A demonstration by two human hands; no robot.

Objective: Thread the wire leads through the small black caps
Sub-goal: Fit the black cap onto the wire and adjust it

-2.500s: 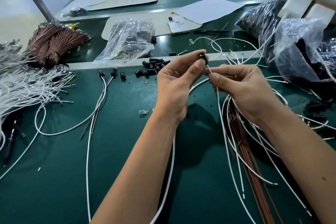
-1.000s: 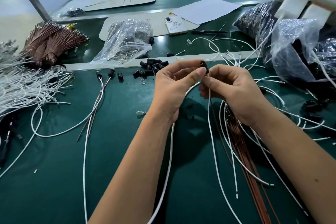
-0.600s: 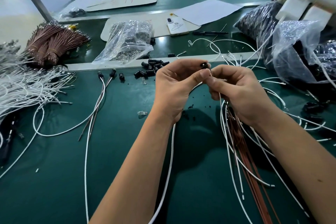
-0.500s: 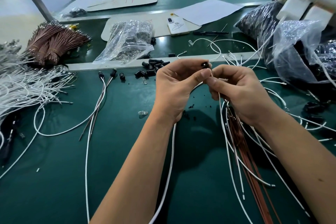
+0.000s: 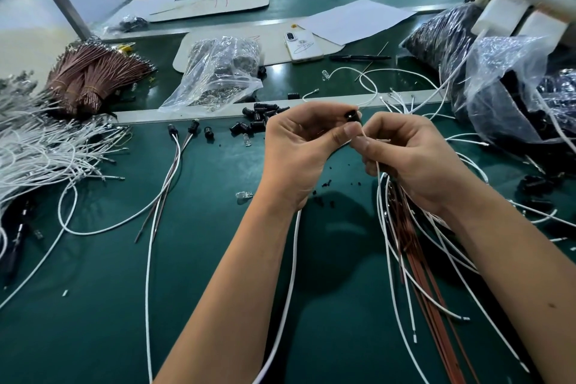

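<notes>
My left hand [image 5: 299, 150] pinches a small black cap [image 5: 352, 115] between thumb and forefinger, raised above the green table [image 5: 218, 274]. Right beside it my right hand [image 5: 411, 159] pinches a white wire lead [image 5: 378, 171], whose tip points up at the underside of the cap. The wire hangs down from my fingers to the table. A pile of loose black caps [image 5: 260, 117] lies just left of my left hand. Two leads with caps fitted [image 5: 182, 131] lie further left.
White wires [image 5: 46, 150] are heaped at the left, brown wire bundles [image 5: 90, 72] behind them. A clear bag of parts [image 5: 218, 72], a phone [image 5: 304, 47] and paper sit at the back. Plastic bags of black parts [image 5: 514, 87] fill the right. Brown and white wires [image 5: 414, 259] lie under my right forearm.
My hands have stayed together at the cap and wire tip, shifting only slightly. The wire tip has edged up toward the cap.
</notes>
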